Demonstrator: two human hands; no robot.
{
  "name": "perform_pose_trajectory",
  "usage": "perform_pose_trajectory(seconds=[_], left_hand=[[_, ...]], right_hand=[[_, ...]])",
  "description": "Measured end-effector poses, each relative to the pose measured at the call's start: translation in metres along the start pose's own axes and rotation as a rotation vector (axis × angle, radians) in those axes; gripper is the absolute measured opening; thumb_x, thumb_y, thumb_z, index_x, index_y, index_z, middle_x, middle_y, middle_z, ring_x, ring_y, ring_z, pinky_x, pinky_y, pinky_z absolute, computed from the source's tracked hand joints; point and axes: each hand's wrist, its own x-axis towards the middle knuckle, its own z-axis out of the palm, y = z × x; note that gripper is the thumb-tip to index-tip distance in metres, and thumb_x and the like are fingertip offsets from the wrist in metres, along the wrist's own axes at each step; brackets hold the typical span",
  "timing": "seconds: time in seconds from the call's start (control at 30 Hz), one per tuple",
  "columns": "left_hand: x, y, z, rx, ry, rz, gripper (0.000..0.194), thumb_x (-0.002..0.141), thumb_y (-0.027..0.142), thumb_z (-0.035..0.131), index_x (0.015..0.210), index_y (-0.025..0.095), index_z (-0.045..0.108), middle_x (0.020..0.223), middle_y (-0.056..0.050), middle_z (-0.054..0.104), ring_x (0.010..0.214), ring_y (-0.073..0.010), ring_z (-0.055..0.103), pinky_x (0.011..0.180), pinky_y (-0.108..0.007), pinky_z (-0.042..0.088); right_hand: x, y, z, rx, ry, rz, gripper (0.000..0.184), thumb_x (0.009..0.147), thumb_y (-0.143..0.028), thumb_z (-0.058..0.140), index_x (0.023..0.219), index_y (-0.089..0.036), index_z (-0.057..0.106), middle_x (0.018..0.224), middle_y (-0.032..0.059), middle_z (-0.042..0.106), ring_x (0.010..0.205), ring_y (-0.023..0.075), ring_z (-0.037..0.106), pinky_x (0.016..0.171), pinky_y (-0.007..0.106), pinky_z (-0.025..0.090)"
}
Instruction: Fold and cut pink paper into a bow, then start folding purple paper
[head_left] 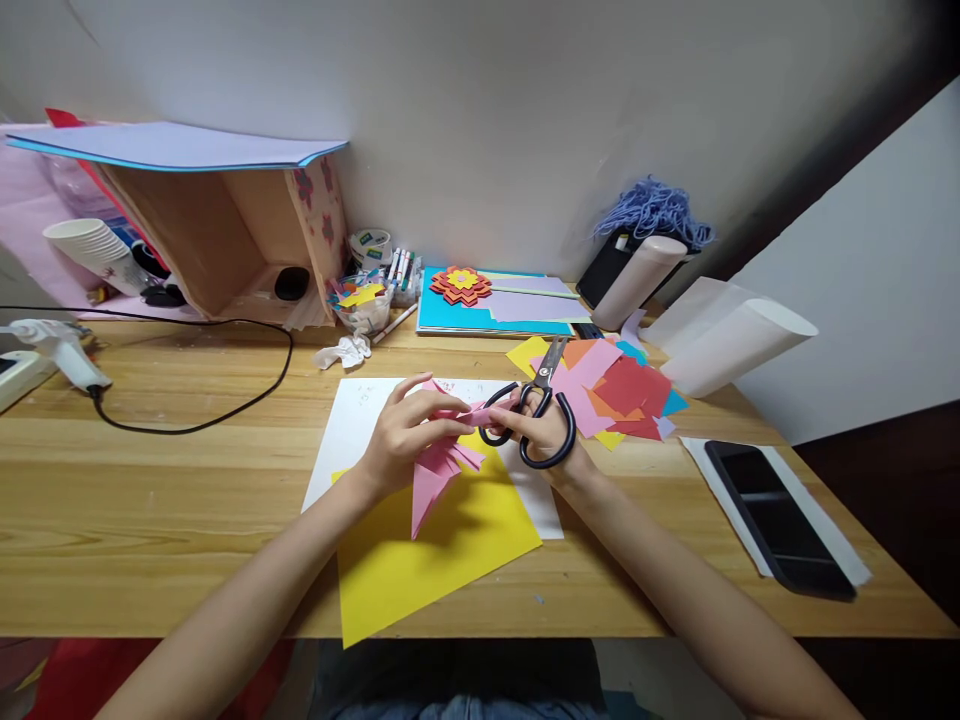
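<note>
Left hand [401, 435] has fingers closed on the pink cut paper [435, 470], thumb side hidden; right hand [541, 430] pinches the same paper between thumb and fingers, also carries black-handled scissors [550, 400], blades pointing away from the person. Pink paper is held up over the yellow sheet [435, 560], which overlaps a white sheet [322, 455] on the wooden table [187, 510]. Colored paper scraps [634, 395] pile just beyond the right hand, to its right. Farther right, a phone [776, 515] lies on a white strip [724, 505]. Behind: layered paper flower [460, 285] (red, orange, yellow center) on a blue sheet [442, 318], markers [402, 270], crumpled tissue [343, 352]. Far left, glue gun [64, 352] with black cord [202, 430], near an open box [217, 235]. Blue yarn [654, 212] sits at back right, above a black holder [604, 268]
</note>
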Motion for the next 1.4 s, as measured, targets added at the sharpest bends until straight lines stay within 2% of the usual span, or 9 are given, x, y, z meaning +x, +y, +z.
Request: perform_pose_trajectory(seconds=[0.1, 0.3, 0.43, 0.5, 0.6, 0.8, 1.07, 1.23, 1.4], left_hand=[[0.000, 0.001, 0.002, 0.041, 0.017, -0.121, 0.014, 0.078, 0.023, 0.059, 0.085, 0.031, 0.068, 0.107, -0.003, 0.063, 0.098, -0.0180, 0.056, 0.101, -0.040, 0.028], [0.010, -0.003, 0.003, -0.238, 0.331, -0.510, 0.043, 0.074, 0.027, 0.062, 0.116, 0.026, 0.053, 0.125, -0.007, 0.047, 0.102, -0.0189, 0.053, 0.092, -0.035, 0.039], [0.011, -0.012, 0.007, -0.827, 0.126, -0.956, 0.038, 0.077, 0.046, 0.051, 0.094, 0.014, 0.063, 0.097, -0.011, 0.064, 0.079, -0.0192, 0.061, 0.077, -0.033, 0.047], [0.011, -0.012, 0.007, -1.057, -0.017, -1.057, 0.043, 0.077, 0.050, 0.046, 0.078, 0.012, 0.066, 0.083, -0.011, 0.068, 0.077, -0.0218, 0.063, 0.077, -0.034, 0.046], [0.010, -0.004, 0.007, -1.096, -0.123, -1.047, 0.033, 0.072, 0.044, 0.057, 0.073, 0.013, 0.067, 0.080, -0.010, 0.069, 0.075, -0.0227, 0.064, 0.076, -0.033, 0.046], [0.007, 0.006, 0.014, -0.809, -0.220, -1.149, 0.030, 0.060, 0.040, 0.073, 0.069, 0.012, 0.069, 0.067, -0.011, 0.068, 0.057, -0.0197, 0.062, 0.056, -0.029, 0.047], [0.007, -0.020, -0.001, -0.746, 0.008, -1.215, 0.024, 0.058, 0.037, 0.075, 0.066, 0.014, 0.070, 0.072, -0.011, 0.069, 0.062, -0.0177, 0.062, 0.055, -0.025, 0.045], [0.009, -0.038, -0.015, -0.822, 0.335, -1.255, 0.027, 0.055, 0.032, 0.076, 0.069, 0.012, 0.067, 0.072, -0.006, 0.069, 0.063, -0.0140, 0.061, 0.058, -0.022, 0.045], [0.008, -0.045, -0.014, -0.886, 0.428, -1.313, 0.028, 0.053, 0.028, 0.077, 0.070, 0.010, 0.065, 0.068, -0.004, 0.067, 0.059, -0.0106, 0.060, 0.057, -0.019, 0.045]], right_hand=[[0.001, 0.002, -0.002, -0.026, 0.019, -0.069, 0.034, 0.054, -0.038, 0.076, 0.062, -0.018, 0.049, 0.058, -0.0008, 0.058, 0.053, 0.0144, 0.057, 0.054, 0.029, 0.047], [0.004, 0.004, -0.005, 0.088, 0.108, -0.098, 0.043, 0.054, -0.039, 0.077, 0.067, -0.020, 0.040, 0.063, -0.0020, 0.057, 0.050, 0.0128, 0.056, 0.056, 0.030, 0.047], [0.005, 0.007, -0.005, 0.124, 0.132, -0.107, 0.043, 0.054, -0.035, 0.078, 0.068, -0.020, 0.039, 0.063, -0.0031, 0.056, 0.051, 0.0119, 0.056, 0.055, 0.028, 0.047], [0.005, 0.009, -0.005, 0.108, 0.142, -0.111, 0.042, 0.055, -0.034, 0.077, 0.068, -0.020, 0.040, 0.061, -0.0042, 0.055, 0.051, 0.0122, 0.057, 0.055, 0.028, 0.047], [0.005, 0.013, -0.005, 0.057, 0.127, -0.105, 0.041, 0.055, -0.033, 0.077, 0.068, -0.020, 0.040, 0.058, -0.0040, 0.056, 0.051, 0.0141, 0.058, 0.055, 0.029, 0.048], [0.002, 0.020, 0.002, -0.122, 0.037, -0.115, 0.038, 0.056, -0.036, 0.076, 0.068, -0.020, 0.044, 0.061, -0.0007, 0.060, 0.058, 0.0169, 0.061, 0.058, 0.029, 0.049], [0.002, -0.003, -0.027, -0.359, -0.225, -0.121, 0.043, 0.077, -0.060, 0.046, 0.083, -0.018, 0.054, 0.063, 0.0012, 0.057, 0.052, 0.0126, 0.054, 0.053, 0.026, 0.043], [0.009, -0.001, -0.035, -0.693, -0.110, -0.180, 0.028, 0.073, -0.046, 0.060, 0.083, -0.019, 0.058, 0.074, 0.0022, 0.059, 0.060, 0.0145, 0.052, 0.053, 0.026, 0.040], [0.026, 0.017, -0.020, -0.924, -0.143, -0.401, 0.014, 0.070, -0.031, 0.064, 0.075, -0.020, 0.056, 0.071, 0.0025, 0.061, 0.065, 0.0170, 0.053, 0.058, 0.026, 0.037]])
